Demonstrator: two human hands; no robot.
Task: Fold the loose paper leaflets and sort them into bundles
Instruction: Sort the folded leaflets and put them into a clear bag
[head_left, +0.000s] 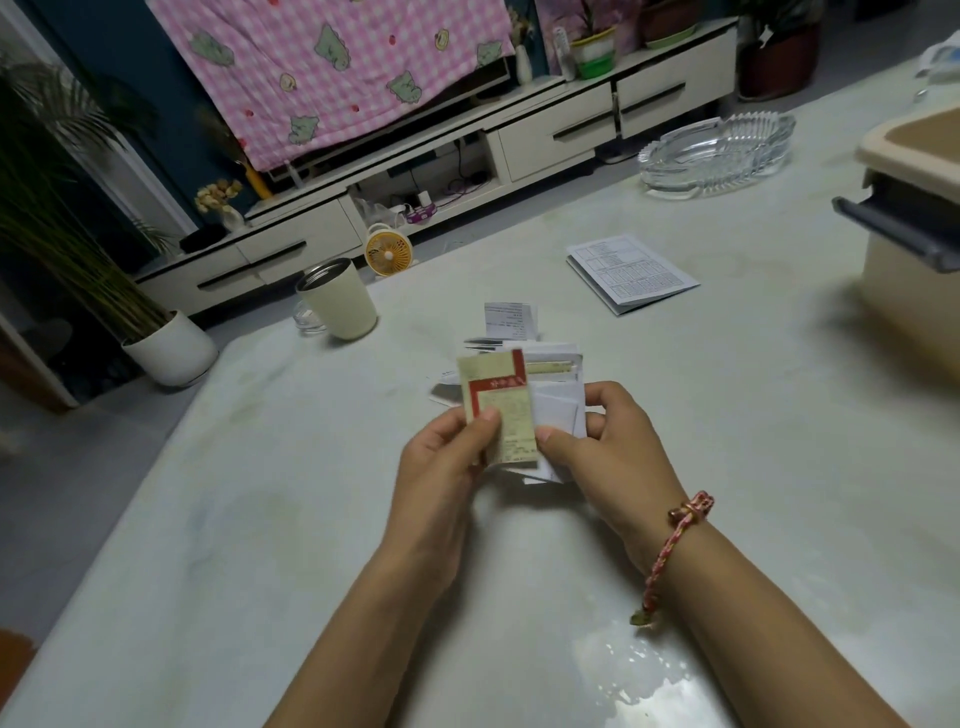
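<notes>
A small folded leaflet with a red band and cream panels (496, 395) is held upright above the table's middle. My left hand (447, 467) pinches its lower left edge with the thumb on the front. My right hand (608, 452) grips a bundle of white folded leaflets (558, 410) just behind and to the right, thumb touching the red leaflet's lower right corner. More loose white leaflets (509, 322) lie on the table behind the hands. A larger folded printed leaflet (631, 273) lies flat farther back to the right.
A cream tumbler (340, 299) stands at the table's left edge with a small glass beside it. A glass ashtray (719, 153) sits at the far right. A beige box with a grey handle (909, 234) stands at the right edge. The pale table (311, 519) reaches toward me.
</notes>
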